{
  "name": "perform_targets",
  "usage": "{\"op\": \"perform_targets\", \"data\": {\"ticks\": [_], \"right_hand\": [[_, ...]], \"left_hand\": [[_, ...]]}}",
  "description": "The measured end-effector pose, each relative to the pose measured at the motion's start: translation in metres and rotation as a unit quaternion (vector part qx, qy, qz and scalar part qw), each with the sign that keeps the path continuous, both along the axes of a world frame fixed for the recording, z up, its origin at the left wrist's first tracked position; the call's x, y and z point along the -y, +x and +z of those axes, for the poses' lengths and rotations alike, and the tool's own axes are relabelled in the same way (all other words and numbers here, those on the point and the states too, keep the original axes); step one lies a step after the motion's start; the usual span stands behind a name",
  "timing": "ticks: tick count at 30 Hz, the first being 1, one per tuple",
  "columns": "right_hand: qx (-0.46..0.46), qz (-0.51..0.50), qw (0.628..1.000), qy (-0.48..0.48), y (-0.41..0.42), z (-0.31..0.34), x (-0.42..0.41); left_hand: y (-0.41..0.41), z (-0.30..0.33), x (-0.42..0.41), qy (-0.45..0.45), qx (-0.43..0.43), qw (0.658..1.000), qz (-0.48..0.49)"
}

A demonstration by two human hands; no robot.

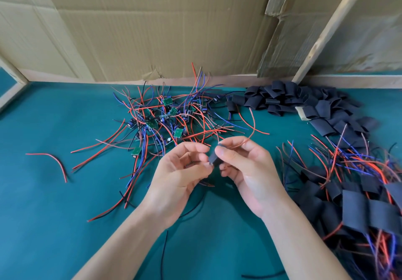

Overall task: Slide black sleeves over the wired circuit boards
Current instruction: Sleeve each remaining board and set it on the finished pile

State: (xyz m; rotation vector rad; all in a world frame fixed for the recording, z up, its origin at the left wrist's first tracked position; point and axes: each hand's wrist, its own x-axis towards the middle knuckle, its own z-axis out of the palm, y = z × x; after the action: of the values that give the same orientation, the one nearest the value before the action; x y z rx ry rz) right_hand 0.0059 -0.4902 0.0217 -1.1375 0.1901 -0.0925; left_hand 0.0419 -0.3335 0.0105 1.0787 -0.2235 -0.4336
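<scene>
My right hand [245, 171] pinches a black sleeve [214, 159] between thumb and fingers, above the green table. A thin red wire [250, 125] runs up out of this hand. My left hand [180, 175] meets the sleeve from the left, its fingertips pinching at the sleeve's left end. The board inside is hidden. Behind the hands lies a tangle of small green circuit boards [169, 118] with red, blue and black wires. Empty black sleeves [300, 103] are piled at the back right.
Sleeved boards with wires [356, 190] are heaped at the right. A loose red wire [55, 162] lies at the left on the green table [54, 214]. A black wire [163, 255] lies near my left forearm. Cardboard walls [152, 29] and wooden slats close the back.
</scene>
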Motion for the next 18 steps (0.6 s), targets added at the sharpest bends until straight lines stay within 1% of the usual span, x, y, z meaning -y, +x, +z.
{"op": "perform_targets", "data": {"ticks": [3, 5, 9, 11, 13, 15, 18], "right_hand": [[0.001, 0.009, 1.000, -0.006, 0.000, 0.000, -0.002], [0.000, 0.018, 1.000, -0.022, 0.000, 0.001, -0.006], [0.002, 0.011, 0.998, -0.065, 0.000, 0.004, -0.008], [0.010, 0.014, 0.998, -0.061, -0.003, 0.007, -0.007], [0.011, 0.019, 0.998, -0.057, -0.008, 0.010, -0.005], [0.003, 0.010, 0.994, -0.108, -0.013, 0.015, -0.002], [-0.027, -0.029, 0.979, -0.198, -0.029, 0.027, 0.016]], "left_hand": [[-0.004, 0.001, 0.002, 0.092, 0.079, 0.992, 0.034], [-0.006, 0.000, 0.004, 0.120, 0.116, 0.985, 0.039], [-0.005, -0.001, 0.004, 0.119, 0.132, 0.984, 0.032], [-0.005, -0.001, 0.003, 0.110, 0.116, 0.986, 0.039], [-0.004, 0.001, 0.003, 0.097, 0.118, 0.987, 0.038], [-0.004, 0.004, 0.001, 0.089, 0.132, 0.987, -0.002], [-0.009, 0.003, 0.002, 0.090, 0.119, 0.984, -0.100]]}}
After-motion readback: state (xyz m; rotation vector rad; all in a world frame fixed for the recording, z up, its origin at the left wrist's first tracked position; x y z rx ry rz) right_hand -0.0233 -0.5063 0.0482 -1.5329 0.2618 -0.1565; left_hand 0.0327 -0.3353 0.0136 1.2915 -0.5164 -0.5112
